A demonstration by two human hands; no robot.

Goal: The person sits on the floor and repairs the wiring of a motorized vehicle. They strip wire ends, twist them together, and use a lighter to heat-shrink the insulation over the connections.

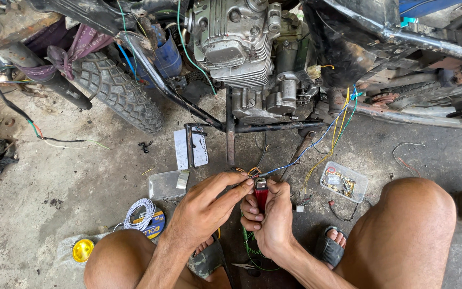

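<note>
My right hand (270, 217) grips a red lighter (261, 196) upright, thumb at its metal top. My left hand (205, 206) reaches across from the left and pinches a small bundle of coloured wire ends (252, 172) just above the lighter. Blue, yellow and green wires (327, 136) run from that bundle up to the right toward the motorcycle engine (252, 53). Both hands are close together above the concrete floor, between my bare knees.
A clear plastic box of small parts (343, 182) lies to the right, an empty clear tub (166, 185) to the left. A white wire coil on a tape roll (144, 215) and a yellow lid (83, 249) sit lower left. A knobby tyre (116, 91) stands behind.
</note>
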